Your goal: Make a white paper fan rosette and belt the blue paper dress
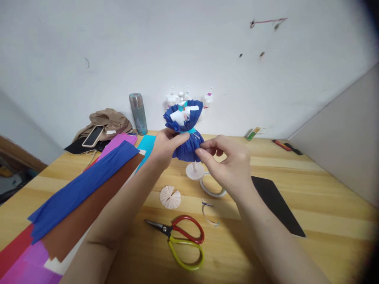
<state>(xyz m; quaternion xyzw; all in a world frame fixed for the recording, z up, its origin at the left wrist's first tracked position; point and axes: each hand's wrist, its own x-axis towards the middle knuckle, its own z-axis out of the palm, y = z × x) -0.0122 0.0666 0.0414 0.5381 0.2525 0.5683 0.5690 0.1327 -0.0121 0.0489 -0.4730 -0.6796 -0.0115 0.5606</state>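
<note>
A small white figure (178,117) dressed in blue pleated crepe paper stands on a round white base (195,171). Its wide blue collar frames the head, and a light-blue band circles the waist. My left hand (168,144) is closed around the figure's left side, thumb pressed just under the band. With thumb and forefinger, my right hand (225,157) pinches the right edge of the blue paper skirt (186,148). Below lie a roll of tape (212,194), a fan-folded pale paper disc (170,197), and a curled thin strip (204,215).
Scissors (173,228) with red and yellow handles lie in front. Crepe paper sheets (83,193) are stacked at left, with a phone (92,136), brown cloth (111,120) and thermos (138,114) behind. A black tablet-like slab (276,205) lies right. The wall (118,51) closes the back.
</note>
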